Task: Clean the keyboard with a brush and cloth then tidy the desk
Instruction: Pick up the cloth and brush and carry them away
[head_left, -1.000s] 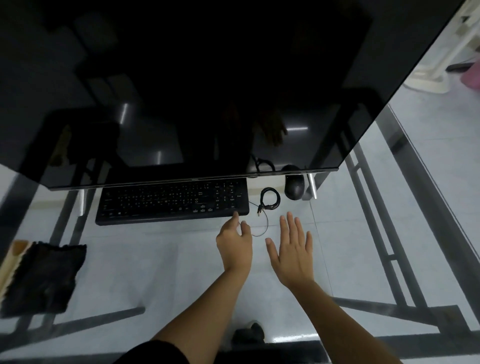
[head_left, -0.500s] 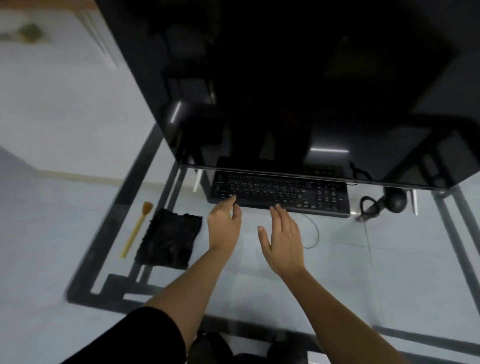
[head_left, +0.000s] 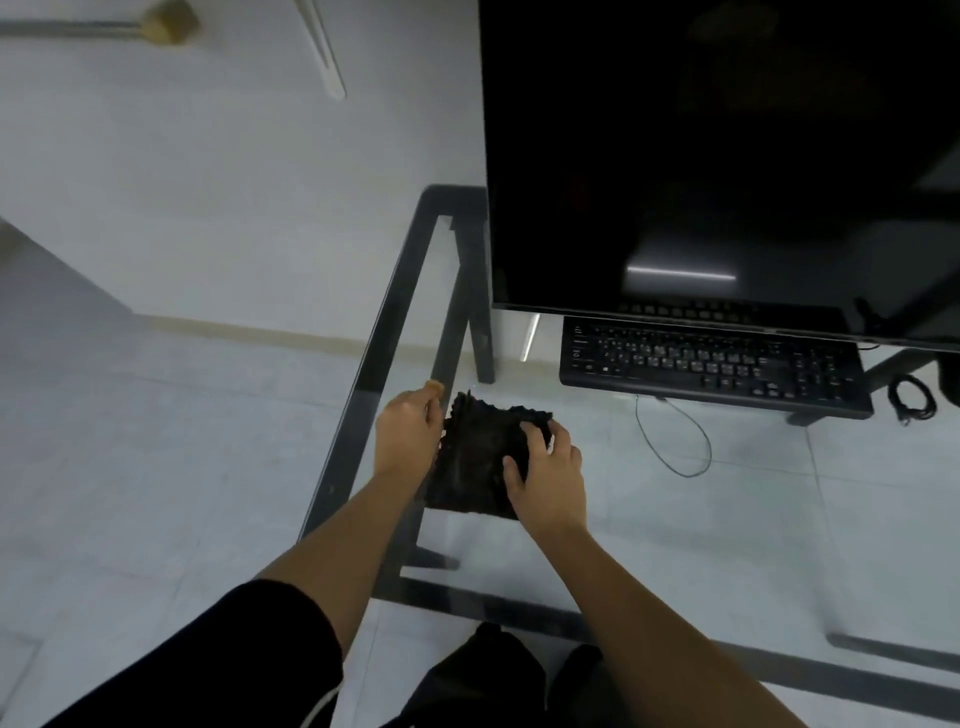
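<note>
A black cloth (head_left: 475, 457) lies near the left edge of the glass desk (head_left: 753, 519), its left side rumpled upward. My right hand (head_left: 545, 467) rests on the cloth's right part, fingers curled into the fabric. My left hand (head_left: 408, 431) is closed just left of the cloth over the brush (head_left: 434, 385); only its tan bristle tip shows above my fingers. The black keyboard (head_left: 711, 364) sits further back right, partly under the dark monitor (head_left: 727, 156).
A thin cable (head_left: 675, 441) loops from the keyboard across the glass. A coiled black cable (head_left: 914, 397) and a dark mouse (head_left: 950, 384) lie at the far right. The desk's dark frame (head_left: 395, 322) marks the left edge, with tiled floor beyond.
My view swung left. Both hands moved from in front of the keyboard to the desk's left side; the right came down on the cloth and the left closed over the brush.
</note>
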